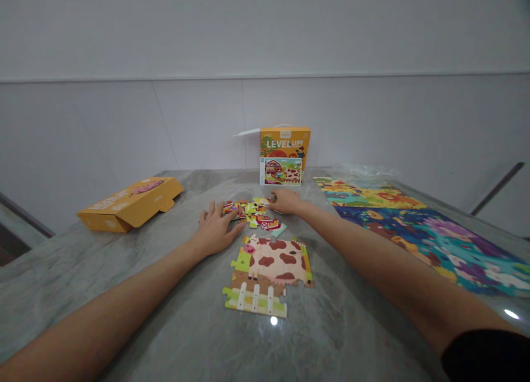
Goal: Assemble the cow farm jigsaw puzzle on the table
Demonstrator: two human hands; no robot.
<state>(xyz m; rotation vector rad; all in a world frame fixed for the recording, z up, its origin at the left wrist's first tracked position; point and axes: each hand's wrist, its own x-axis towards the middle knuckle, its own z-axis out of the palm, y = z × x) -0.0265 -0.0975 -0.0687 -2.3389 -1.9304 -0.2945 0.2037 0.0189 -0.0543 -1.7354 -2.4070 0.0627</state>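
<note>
A pile of loose jigsaw puzzle pieces [250, 210] lies on the grey table between both hands. My left hand [215, 231] rests flat at the pile's left side, fingers spread, with its fingertips at the pieces. At the pile's right edge, my right hand [286, 201] has its fingers curled together in a pinch; what is between them is hidden. Nearer to me lies a partly joined puzzle [271, 266] showing a spotted cow and a white fence, with an uneven outline. A red-and-green piece [267, 223] sits at the pile's near side.
An upright orange box [285, 134] stands behind the pile, with a farm picture card [283, 171] leaning before it. An orange box lid [130, 202] lies at left. Colourful assembled puzzles [418, 233] cover the right side, near clear plastic wrap [364, 171].
</note>
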